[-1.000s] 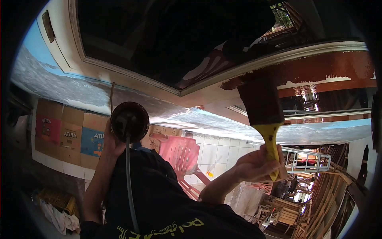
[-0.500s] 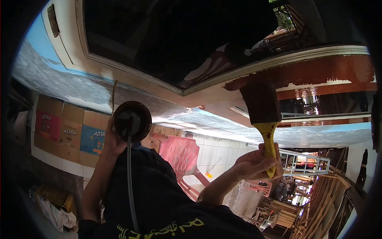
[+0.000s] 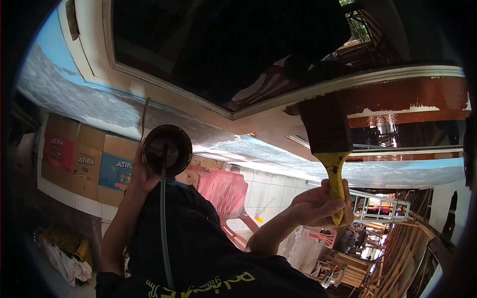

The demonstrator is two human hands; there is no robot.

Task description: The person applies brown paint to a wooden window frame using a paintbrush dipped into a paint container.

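My right hand (image 3: 317,206) grips the yellow handle of a wide paintbrush (image 3: 325,130). Its dark bristles press against a pale wooden frame (image 3: 164,82), at the edge of a glossy brown painted strip (image 3: 402,94). My left hand (image 3: 135,175) holds a small round dark paint can (image 3: 167,149) from behind, level with the brush handle. A thin wire handle hangs from the can over my black shirt (image 3: 198,248). The frame's opening is dark.
Cardboard boxes marked ATIRA (image 3: 85,161) stand against a tiled wall. A pink plastic chair (image 3: 226,191) is behind my arms. A metal ladder-like rack (image 3: 381,208), stacked wooden furniture (image 3: 392,258) and a heap of cloths (image 3: 69,263) lie around.
The brush and my right hand have shifted slightly to the right along the frame. The can in my left hand has barely moved.
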